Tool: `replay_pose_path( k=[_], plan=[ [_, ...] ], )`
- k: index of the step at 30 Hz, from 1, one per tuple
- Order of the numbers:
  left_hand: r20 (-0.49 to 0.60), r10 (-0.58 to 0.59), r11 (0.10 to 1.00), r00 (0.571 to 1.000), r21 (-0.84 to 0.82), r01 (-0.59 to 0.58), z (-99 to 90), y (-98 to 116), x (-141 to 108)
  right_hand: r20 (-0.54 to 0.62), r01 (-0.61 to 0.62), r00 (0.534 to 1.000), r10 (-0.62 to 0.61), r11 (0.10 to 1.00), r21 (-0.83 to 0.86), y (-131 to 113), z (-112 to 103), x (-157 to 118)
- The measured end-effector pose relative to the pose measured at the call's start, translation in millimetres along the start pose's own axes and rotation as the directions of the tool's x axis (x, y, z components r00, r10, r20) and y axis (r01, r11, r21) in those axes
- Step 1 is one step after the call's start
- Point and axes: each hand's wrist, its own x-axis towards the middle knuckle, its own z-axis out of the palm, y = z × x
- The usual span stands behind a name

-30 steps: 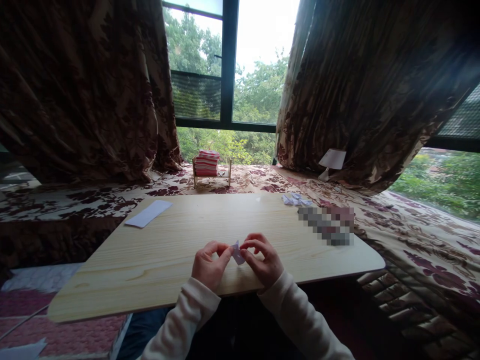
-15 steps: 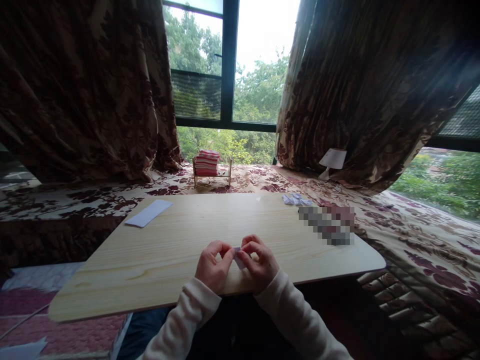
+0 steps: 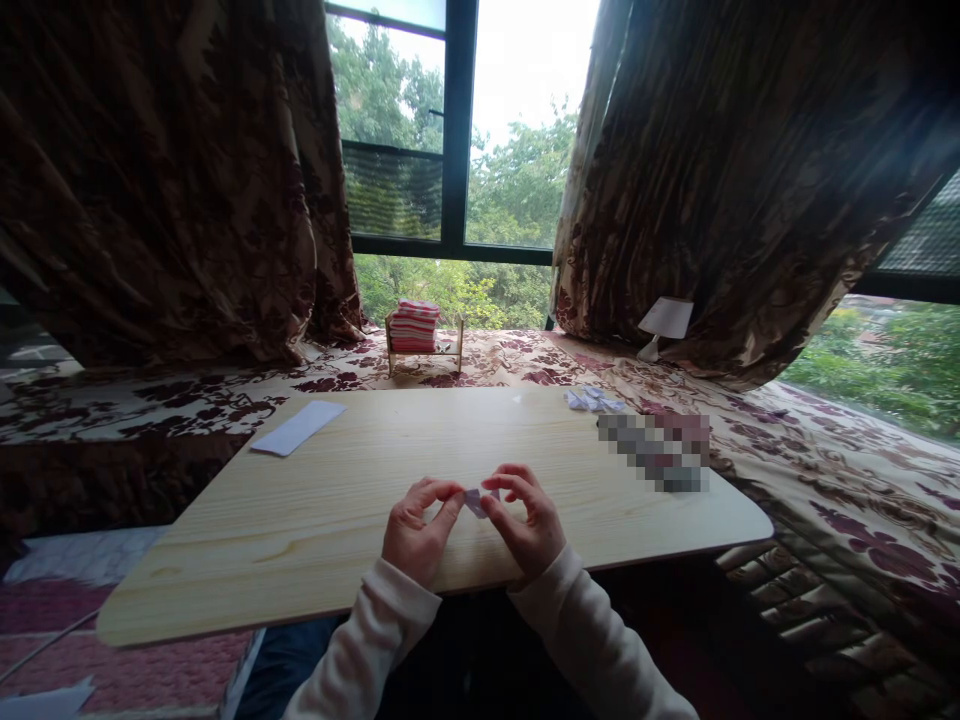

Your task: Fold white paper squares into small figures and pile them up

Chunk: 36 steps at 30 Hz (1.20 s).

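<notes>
A small piece of white paper (image 3: 474,503) is held just above the near part of the wooden table (image 3: 337,540). My left hand (image 3: 420,525) pinches its left end between thumb and fingertips. From the other side, my right hand (image 3: 527,518) has thumb and forefinger on the right end, the other fingers curled above. The paper looks folded, though the fingers hide its ends and its exact shape.
A flat white paper strip (image 3: 298,428) lies at the table's far left. Several small folded papers (image 3: 592,400) sit at the far right, beside a blurred-out patch (image 3: 660,455). Beyond the table stand a small rack with striped cloths (image 3: 414,328) and a white lamp (image 3: 666,320).
My hands have moved slightly apart, and the paper between them has turned to lie more sideways. Everything else on the table stays where it was.
</notes>
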Motion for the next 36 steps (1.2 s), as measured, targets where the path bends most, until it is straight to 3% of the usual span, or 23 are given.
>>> replay_pose_path(
  k=[7, 11, 23, 36],
  plan=[
    [0.109, 0.041, 0.999, 0.993, 0.003, -0.041, 1.5, -0.1, -0.1, 0.142, -0.151, 0.982, 0.125, 0.970, 0.189, 1.4, -2.2, 6.3],
    [0.124, 0.026, 0.999, 0.992, 0.028, -0.029, 0.8, -0.2, 1.3, 0.145, -0.187, 0.977, 0.155, 0.950, 0.248, 2.9, -3.8, 6.3],
    [0.100, -0.016, 0.999, 0.995, 0.047, 0.012, 0.3, -2.2, 1.3, 0.067, 0.012, 0.998, -0.021, 0.992, 0.125, -3.6, 2.1, 2.4],
    [0.100, -0.027, 0.997, 0.995, 0.080, 0.019, 3.0, -2.1, 0.7, 0.052, 0.056, 0.997, -0.062, 0.993, 0.106, -4.2, 1.6, 0.0]
  ],
)
